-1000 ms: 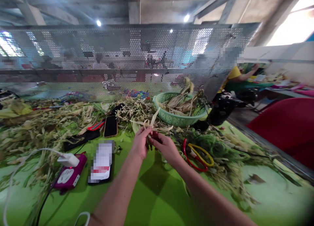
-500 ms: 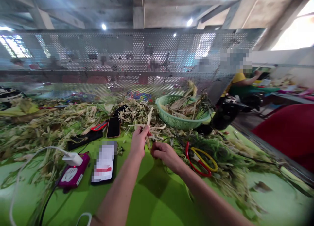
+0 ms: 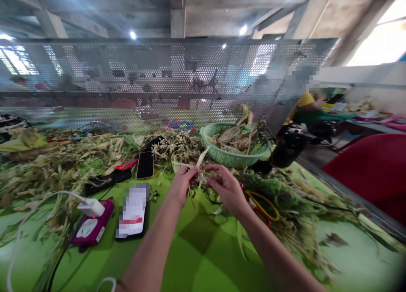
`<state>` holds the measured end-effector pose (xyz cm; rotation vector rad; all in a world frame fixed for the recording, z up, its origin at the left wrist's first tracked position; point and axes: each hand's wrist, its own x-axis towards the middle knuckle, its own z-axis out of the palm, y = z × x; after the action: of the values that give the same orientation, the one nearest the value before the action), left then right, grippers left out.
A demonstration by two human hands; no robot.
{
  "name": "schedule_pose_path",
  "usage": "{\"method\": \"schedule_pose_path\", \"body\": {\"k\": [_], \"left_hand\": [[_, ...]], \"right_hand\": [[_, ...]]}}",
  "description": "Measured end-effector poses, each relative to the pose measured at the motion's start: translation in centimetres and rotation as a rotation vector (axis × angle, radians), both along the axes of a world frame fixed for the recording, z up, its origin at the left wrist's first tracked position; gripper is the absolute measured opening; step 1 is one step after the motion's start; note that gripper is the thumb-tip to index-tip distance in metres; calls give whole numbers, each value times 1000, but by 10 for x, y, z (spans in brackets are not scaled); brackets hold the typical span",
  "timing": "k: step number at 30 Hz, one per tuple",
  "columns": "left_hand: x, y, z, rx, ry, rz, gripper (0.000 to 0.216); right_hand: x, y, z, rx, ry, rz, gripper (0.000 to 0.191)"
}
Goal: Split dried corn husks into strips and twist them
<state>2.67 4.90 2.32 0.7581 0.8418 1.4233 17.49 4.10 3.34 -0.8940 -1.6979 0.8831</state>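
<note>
A pale strip (image 3: 203,156) slants up-right from the left fingers (image 3: 192,172).

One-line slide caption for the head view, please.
Left hand pinches pale strips, right hand close beside it, green basket of withered leaves beyond.

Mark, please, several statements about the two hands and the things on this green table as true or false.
1. The left hand grips pale strips, with the right hand beside it. True.
2. The right hand rests on a phone. False: it is near the pale strips.
3. A green basket contains dried leaves. True.
4. The basket is upside down. False: its opening faces up.
5. A white plug sits in a purple power strip. True.
</note>
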Motion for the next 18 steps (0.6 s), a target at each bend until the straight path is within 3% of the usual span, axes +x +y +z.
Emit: {"method": "schedule_pose_path", "body": {"k": [7,10,18], "left_hand": [[4,-2,-1,-37,5,-134,35],[4,-3,2,-77,6,-125,39],[4,-10,8,-63,161,-171,41]], "right_hand": [[8,13,-11,22,-132,-129,15],[14,18,-10,-12,-113,-173,19],[11,15,-1,-232,-23,-41,32]]}}
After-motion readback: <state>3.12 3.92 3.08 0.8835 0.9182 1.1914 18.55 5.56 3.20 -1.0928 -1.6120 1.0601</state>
